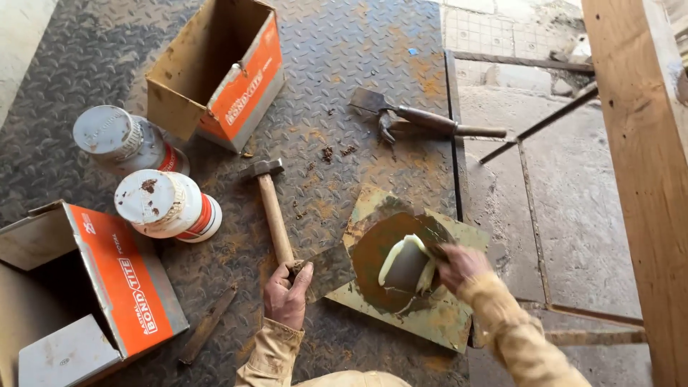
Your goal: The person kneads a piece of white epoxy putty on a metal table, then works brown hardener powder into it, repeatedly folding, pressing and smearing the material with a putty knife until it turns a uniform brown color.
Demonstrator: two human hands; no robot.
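Note:
My left hand grips a flat metal scraper blade whose edge rests at the left side of a square metal plate. On the plate lies a round brown patch with a pale cream paste on it. My right hand holds a second metal spatula, its blade pressed into the paste. A wooden-handled hammer lies just above my left hand.
Two white plastic jars lie on the checkered steel floor beside two open orange cardboard boxes. A trowel with pliers lies further back. A wooden post stands at right; a chisel lies near the left box.

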